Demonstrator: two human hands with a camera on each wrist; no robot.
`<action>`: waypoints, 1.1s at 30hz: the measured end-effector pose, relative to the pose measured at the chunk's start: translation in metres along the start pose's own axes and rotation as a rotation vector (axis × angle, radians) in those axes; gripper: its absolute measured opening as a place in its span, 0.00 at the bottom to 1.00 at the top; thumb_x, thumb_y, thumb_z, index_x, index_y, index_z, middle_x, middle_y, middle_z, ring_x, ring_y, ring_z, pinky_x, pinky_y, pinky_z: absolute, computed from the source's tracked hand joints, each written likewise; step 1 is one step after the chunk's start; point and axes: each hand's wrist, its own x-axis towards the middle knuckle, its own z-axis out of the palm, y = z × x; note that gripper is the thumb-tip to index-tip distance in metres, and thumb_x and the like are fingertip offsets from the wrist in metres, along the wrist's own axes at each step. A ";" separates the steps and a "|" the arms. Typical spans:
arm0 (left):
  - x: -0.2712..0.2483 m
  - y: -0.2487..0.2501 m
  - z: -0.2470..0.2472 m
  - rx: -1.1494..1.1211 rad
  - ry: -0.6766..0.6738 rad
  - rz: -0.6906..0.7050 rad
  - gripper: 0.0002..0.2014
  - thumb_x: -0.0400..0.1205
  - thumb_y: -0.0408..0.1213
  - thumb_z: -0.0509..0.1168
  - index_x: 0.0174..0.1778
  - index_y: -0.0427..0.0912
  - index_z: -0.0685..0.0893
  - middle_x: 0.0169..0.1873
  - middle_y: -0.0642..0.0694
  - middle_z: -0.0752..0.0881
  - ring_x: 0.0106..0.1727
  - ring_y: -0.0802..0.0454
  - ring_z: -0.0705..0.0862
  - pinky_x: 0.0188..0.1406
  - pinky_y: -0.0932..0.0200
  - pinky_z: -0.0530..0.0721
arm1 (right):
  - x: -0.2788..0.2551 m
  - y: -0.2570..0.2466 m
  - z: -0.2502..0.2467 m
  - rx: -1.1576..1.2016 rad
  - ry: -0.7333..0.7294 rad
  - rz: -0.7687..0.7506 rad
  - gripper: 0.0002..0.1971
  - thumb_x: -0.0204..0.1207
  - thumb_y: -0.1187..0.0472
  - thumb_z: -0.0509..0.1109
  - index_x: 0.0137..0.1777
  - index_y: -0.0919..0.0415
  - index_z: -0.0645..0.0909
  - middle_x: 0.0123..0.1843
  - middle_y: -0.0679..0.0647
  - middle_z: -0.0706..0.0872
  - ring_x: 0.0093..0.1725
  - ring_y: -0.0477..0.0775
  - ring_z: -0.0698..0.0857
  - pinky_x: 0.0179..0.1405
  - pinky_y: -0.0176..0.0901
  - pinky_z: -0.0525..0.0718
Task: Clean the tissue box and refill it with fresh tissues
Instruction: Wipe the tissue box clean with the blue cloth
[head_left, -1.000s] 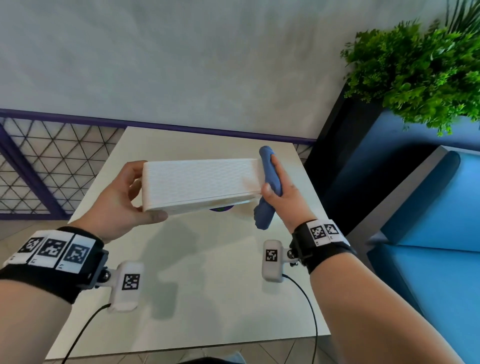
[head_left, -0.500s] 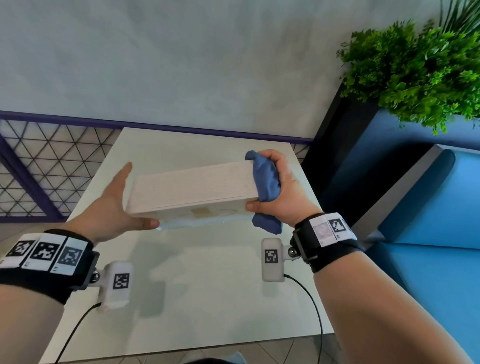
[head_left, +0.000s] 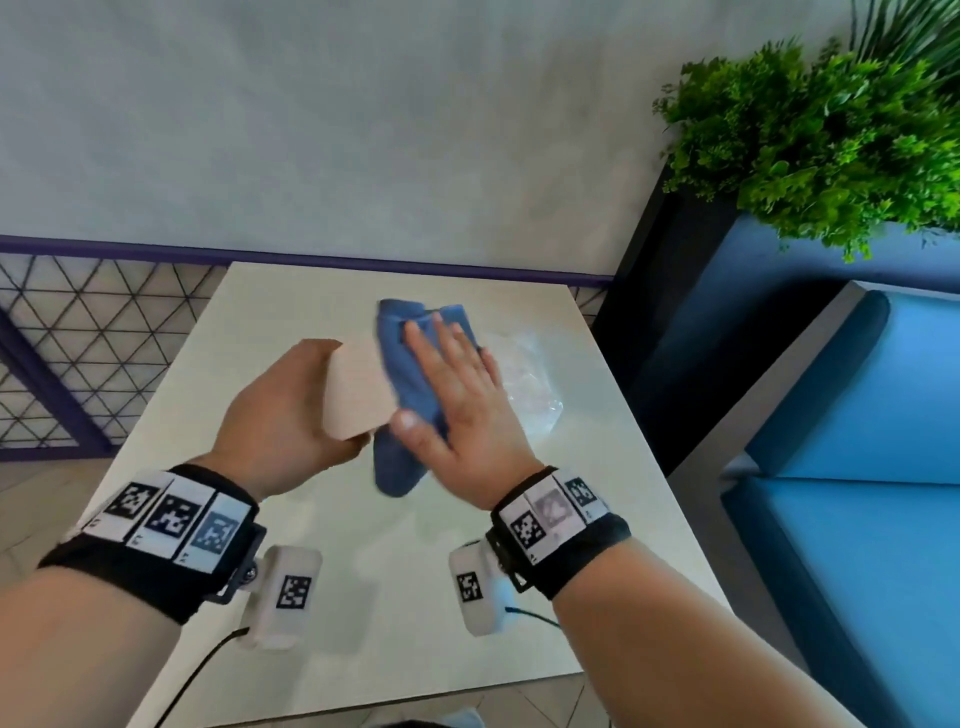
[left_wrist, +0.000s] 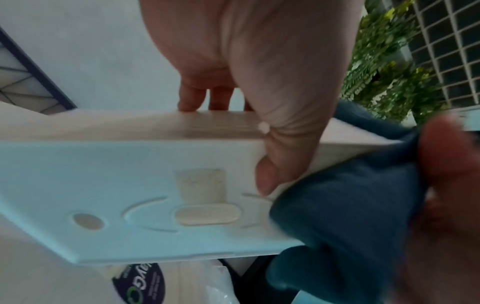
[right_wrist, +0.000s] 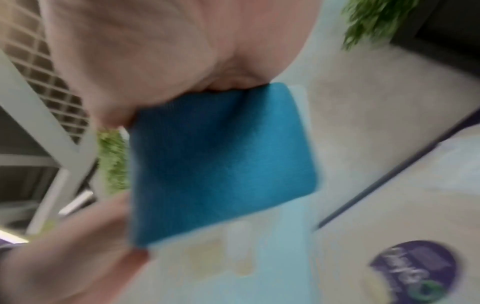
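My left hand (head_left: 306, 405) grips one end of the pale tissue box (head_left: 356, 400), held above the table and turned end-on to me. In the left wrist view the thumb and fingers of the left hand (left_wrist: 272, 102) clamp the tissue box (left_wrist: 130, 185), whose white underside faces that camera. My right hand (head_left: 447, 384) lies flat with straight fingers on the blue cloth (head_left: 400, 467), pressing it against the box. The blue cloth (right_wrist: 221, 160) hangs below the palm of the right hand (right_wrist: 155, 51). A plastic-wrapped pack of tissues (head_left: 524, 384) lies on the table, to the right of my right hand.
The white table (head_left: 363, 597) stands against a grey wall. A blue bench (head_left: 857, 415) and a dark planter with a green plant (head_left: 810, 140) are to the right. A purple-framed lattice rail (head_left: 78, 338) runs at the left.
The box, held lengthwise between both hands before, has swung end-on. My right hand moved from gripping the cloth at the box's right end to lying flat on it.
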 end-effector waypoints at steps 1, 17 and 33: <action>-0.003 0.000 0.000 -0.012 0.009 0.005 0.38 0.61 0.43 0.82 0.65 0.49 0.72 0.54 0.55 0.81 0.53 0.47 0.82 0.43 0.55 0.72 | -0.001 0.014 -0.001 0.072 0.011 0.082 0.42 0.73 0.25 0.39 0.84 0.44 0.48 0.87 0.50 0.54 0.86 0.51 0.51 0.84 0.59 0.49; -0.002 -0.002 0.009 -0.109 0.064 -0.059 0.33 0.65 0.44 0.79 0.64 0.50 0.73 0.53 0.53 0.82 0.51 0.48 0.82 0.47 0.53 0.75 | 0.007 -0.036 0.007 0.144 -0.001 0.133 0.23 0.86 0.44 0.42 0.81 0.36 0.58 0.85 0.37 0.57 0.86 0.44 0.45 0.81 0.62 0.33; -0.017 -0.025 0.042 0.350 -0.062 0.197 0.35 0.58 0.48 0.75 0.62 0.51 0.75 0.54 0.49 0.84 0.51 0.41 0.81 0.54 0.47 0.75 | -0.045 0.089 -0.015 0.258 -0.057 0.721 0.16 0.84 0.65 0.60 0.66 0.56 0.84 0.60 0.58 0.88 0.57 0.52 0.84 0.62 0.34 0.77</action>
